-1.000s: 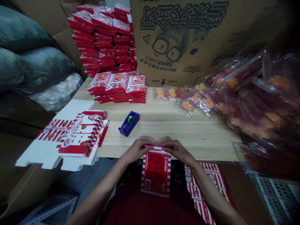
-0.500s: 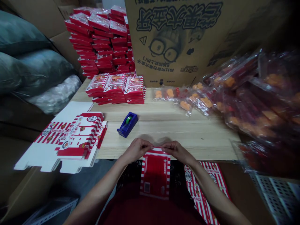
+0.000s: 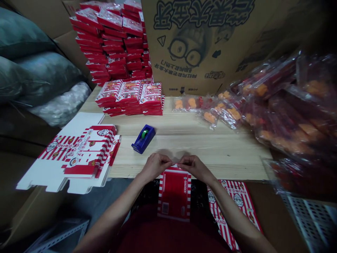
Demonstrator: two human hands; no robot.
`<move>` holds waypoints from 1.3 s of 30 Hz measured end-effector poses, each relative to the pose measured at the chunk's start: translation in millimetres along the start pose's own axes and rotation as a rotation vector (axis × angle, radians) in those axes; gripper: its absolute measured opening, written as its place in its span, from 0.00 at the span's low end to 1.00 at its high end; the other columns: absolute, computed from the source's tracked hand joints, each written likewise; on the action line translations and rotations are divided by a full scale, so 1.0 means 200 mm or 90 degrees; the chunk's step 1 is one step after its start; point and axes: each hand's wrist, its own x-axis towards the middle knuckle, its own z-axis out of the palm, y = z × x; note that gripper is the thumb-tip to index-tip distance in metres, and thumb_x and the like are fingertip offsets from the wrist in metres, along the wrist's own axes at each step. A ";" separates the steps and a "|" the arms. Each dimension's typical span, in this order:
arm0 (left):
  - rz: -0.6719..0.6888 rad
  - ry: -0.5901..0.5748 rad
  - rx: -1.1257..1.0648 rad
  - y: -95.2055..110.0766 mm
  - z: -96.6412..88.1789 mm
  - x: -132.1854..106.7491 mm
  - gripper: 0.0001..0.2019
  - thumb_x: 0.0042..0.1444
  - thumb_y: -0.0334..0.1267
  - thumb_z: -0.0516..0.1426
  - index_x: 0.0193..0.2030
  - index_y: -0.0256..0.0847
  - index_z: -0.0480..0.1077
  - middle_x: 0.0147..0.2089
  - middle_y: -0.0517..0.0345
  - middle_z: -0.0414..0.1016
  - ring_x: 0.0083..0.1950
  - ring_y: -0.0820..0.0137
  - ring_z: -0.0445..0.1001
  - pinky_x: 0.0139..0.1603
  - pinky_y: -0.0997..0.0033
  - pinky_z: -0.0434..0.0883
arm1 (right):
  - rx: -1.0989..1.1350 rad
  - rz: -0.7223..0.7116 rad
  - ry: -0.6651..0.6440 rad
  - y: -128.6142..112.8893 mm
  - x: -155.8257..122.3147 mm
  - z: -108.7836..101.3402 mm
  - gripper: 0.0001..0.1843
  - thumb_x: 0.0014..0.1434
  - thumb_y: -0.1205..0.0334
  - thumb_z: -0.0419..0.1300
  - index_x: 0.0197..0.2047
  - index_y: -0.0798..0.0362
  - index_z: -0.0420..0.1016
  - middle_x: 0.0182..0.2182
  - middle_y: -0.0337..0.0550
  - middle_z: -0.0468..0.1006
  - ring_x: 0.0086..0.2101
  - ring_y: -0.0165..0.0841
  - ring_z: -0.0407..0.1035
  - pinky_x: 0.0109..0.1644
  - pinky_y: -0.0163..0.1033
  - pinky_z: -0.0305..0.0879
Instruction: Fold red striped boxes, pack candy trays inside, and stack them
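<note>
A red box [image 3: 175, 195] with a red-and-white striped border lies on my lap, its far edge up against the front of the table. My left hand [image 3: 157, 166] pinches the left part of that far edge between thumb and fingers. On the same edge, just to the right, my right hand [image 3: 193, 167] also pinches, its fingertips close to those of the left. What exactly lies under the fingertips is too small to make out. Beyond the left hand, a blue tape dispenser [image 3: 143, 139] with a green roll stands on the wooden table [image 3: 181, 138].
Flat printed cartons [image 3: 86, 151] lie at the left. Behind them are finished-looking packs [image 3: 129, 95] and a tall stack of red boxes [image 3: 113, 45]. A large cardboard carton [image 3: 200, 45] stands at the back. Clear bags with orange pieces [image 3: 295, 130] pile up at the right.
My right hand has slid slightly left along the box's far edge, nearer to my left hand. The left hand keeps its pinch, and the view has shifted a little.
</note>
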 end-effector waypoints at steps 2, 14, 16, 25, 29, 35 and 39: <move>0.007 0.014 0.008 -0.01 0.01 0.00 0.12 0.62 0.45 0.61 0.34 0.43 0.84 0.28 0.57 0.81 0.31 0.66 0.75 0.32 0.71 0.61 | -0.018 -0.015 0.010 -0.01 0.01 0.01 0.23 0.56 0.39 0.68 0.28 0.52 0.79 0.22 0.35 0.73 0.25 0.30 0.65 0.31 0.37 0.61; 0.137 -0.017 -0.158 0.00 0.00 -0.28 0.19 0.70 0.42 0.55 0.66 0.51 0.71 0.66 0.52 0.76 0.68 0.59 0.71 0.70 0.55 0.66 | -0.158 -0.143 0.017 -0.08 -0.32 0.05 0.20 0.73 0.55 0.53 0.64 0.40 0.74 0.65 0.44 0.74 0.68 0.43 0.62 0.72 0.60 0.56; 0.135 -0.009 -0.173 -0.01 0.01 -0.29 0.19 0.69 0.42 0.56 0.65 0.51 0.73 0.64 0.52 0.77 0.67 0.59 0.72 0.69 0.54 0.67 | -0.168 -0.165 0.011 -0.09 -0.36 0.07 0.22 0.73 0.57 0.53 0.67 0.39 0.70 0.68 0.41 0.69 0.72 0.42 0.54 0.75 0.62 0.50; 0.121 0.021 -0.229 -0.04 0.10 -0.25 0.13 0.69 0.41 0.56 0.54 0.47 0.80 0.55 0.51 0.83 0.57 0.60 0.80 0.61 0.57 0.73 | 0.082 -0.018 0.112 0.02 -0.30 0.10 0.17 0.63 0.44 0.66 0.49 0.43 0.85 0.53 0.45 0.84 0.55 0.45 0.76 0.65 0.53 0.66; 0.107 0.181 -0.168 -0.12 0.05 -0.24 0.16 0.68 0.41 0.57 0.60 0.48 0.74 0.61 0.49 0.78 0.64 0.59 0.74 0.66 0.54 0.69 | 0.053 0.017 0.156 0.04 -0.30 0.10 0.21 0.61 0.39 0.65 0.47 0.45 0.85 0.46 0.47 0.86 0.50 0.48 0.78 0.60 0.54 0.70; -0.124 0.502 -0.113 -0.41 -0.31 -0.12 0.12 0.60 0.46 0.61 0.47 0.42 0.76 0.61 0.42 0.74 0.71 0.50 0.63 0.74 0.46 0.52 | 0.020 0.028 0.145 0.03 -0.33 0.07 0.22 0.56 0.39 0.68 0.45 0.45 0.86 0.45 0.48 0.87 0.40 0.47 0.80 0.54 0.54 0.75; -0.145 0.363 -0.200 -0.54 -0.41 -0.02 0.15 0.55 0.51 0.62 0.32 0.40 0.78 0.40 0.48 0.83 0.49 0.54 0.79 0.58 0.52 0.71 | 0.008 0.000 0.137 -0.02 -0.32 0.10 0.19 0.57 0.41 0.69 0.45 0.44 0.86 0.46 0.49 0.87 0.43 0.48 0.81 0.56 0.54 0.75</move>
